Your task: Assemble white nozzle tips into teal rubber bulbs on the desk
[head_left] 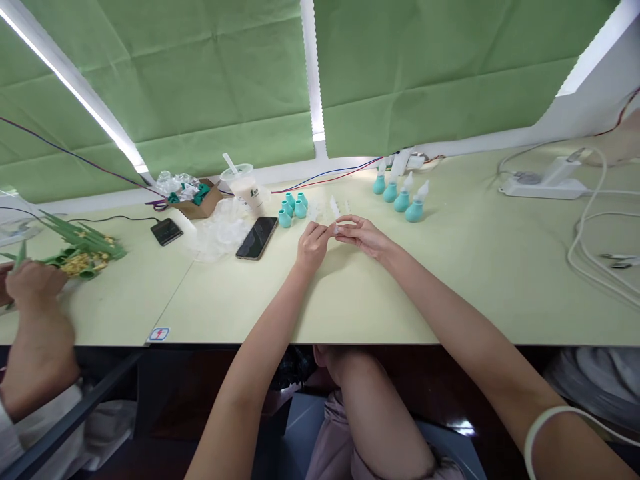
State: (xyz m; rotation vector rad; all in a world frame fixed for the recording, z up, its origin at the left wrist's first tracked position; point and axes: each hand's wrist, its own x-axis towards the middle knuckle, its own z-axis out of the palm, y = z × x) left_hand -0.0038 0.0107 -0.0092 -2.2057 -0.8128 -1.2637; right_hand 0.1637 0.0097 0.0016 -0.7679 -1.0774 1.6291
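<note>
My left hand (313,245) and my right hand (364,236) meet over the table, fingers pinched together. Between their fingertips is a small whitish plastic piece (337,229), mostly covered by the fingers. Just beyond them lie several clear plastic tips (334,206). To the left stands a cluster of teal rubber bulbs (285,218) with open necks. On the right, a slanting row of teal bulb syringes (415,211) stands upright, each fitted with a clear pointed tip.
A phone (257,238), a crumpled plastic bag (225,230), a drink cup (245,188) and a cardboard box (201,204) are on the left. Farther left, a co-worker's hand (35,280) is by green plastic parts (83,247). A power strip (545,187) with white cables lies right.
</note>
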